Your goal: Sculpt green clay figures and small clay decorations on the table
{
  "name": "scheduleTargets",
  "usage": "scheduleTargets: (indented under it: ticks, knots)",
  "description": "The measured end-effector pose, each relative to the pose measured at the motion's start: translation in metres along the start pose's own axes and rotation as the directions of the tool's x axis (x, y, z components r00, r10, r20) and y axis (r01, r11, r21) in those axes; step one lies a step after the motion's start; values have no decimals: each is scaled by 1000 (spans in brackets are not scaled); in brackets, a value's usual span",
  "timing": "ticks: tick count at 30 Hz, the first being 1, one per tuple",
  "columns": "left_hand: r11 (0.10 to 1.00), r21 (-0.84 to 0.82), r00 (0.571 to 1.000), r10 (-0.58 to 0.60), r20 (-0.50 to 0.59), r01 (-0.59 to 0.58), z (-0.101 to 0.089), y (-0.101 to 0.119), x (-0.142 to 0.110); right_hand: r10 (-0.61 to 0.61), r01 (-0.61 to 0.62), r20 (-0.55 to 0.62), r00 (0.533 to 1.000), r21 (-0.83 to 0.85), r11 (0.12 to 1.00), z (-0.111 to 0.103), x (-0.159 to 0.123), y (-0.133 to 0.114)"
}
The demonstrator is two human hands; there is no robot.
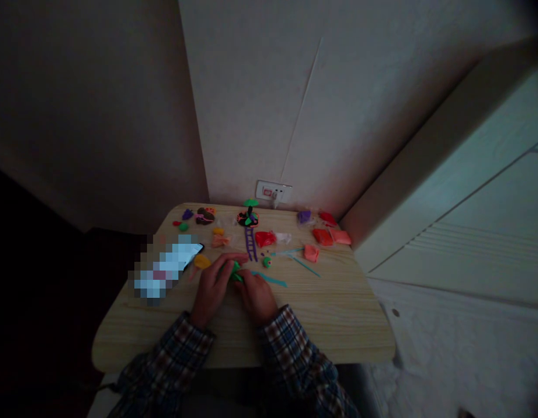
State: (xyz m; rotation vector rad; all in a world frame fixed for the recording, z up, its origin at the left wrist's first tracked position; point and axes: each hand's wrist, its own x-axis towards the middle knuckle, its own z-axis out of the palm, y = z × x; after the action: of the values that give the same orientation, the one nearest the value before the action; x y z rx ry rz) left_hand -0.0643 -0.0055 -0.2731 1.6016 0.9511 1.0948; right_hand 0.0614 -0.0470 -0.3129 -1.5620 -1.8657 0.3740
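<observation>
Close together over the middle of the table, my left hand [212,285] and my right hand [257,296] both have their fingers closed on green modelling clay [236,270]. Fingers hide much of it, and I cannot tell whether it is in a wrapper. Just beyond my right hand lie a small green clay ball [267,262] and a flat teal strip [271,280]. A purple clay ladder [251,244] leads up to a small black clay piece with a green top [248,219]. Beside my left hand is a flat yellow clay piece [202,262].
A phone with a blurred screen [171,268] lies at the left of the wooden table [321,325]. Red clay packets [323,236], a purple packet [304,217] and brown clay [205,216] are farther back. A wall socket [273,191] sits behind the table.
</observation>
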Motion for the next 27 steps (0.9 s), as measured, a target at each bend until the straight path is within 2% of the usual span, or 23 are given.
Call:
scheduleTargets:
  ticks: [4, 7, 9, 12, 14, 17, 22, 27]
  knots:
    - [989, -140, 985, -26, 173, 51, 1, -1, 0, 36, -38, -32, 999, -40, 999, 0, -2, 9]
    - [990, -118, 964, -41, 264, 74, 3, -2, 1, 54, -59, -73, 996, -57, 997, -1, -4, 13]
    - [993, -83, 958, -52, 282, 78, 4, -3, 1, 53, -59, -96, 994, -56, 997, -1, -5, 12]
    - [988, -118, 978, -76, 195, 100, 2, -2, 2, 43, -47, -129, 991, -33, 998, -2, -4, 8]
    - [951, -267, 987, -144, 68, 157, 0, -1, 4, 49, -51, -165, 985, -12, 999, -5, -4, 6]
    - [824, -533, 962, -266, -62, 193, -4, 0, 6, 114, -115, -268, 957, 13, 993, -14, -3, 10]
    - [706, -673, 943, -331, -37, 222, -8, 1, 9, 224, -234, -418, 880, 27, 972, -25, -2, 33]
    - [634, -727, 923, -385, -1, 264, -11, 2, 7, 200, -219, -398, 895, -1, 976, -19, -2, 46]
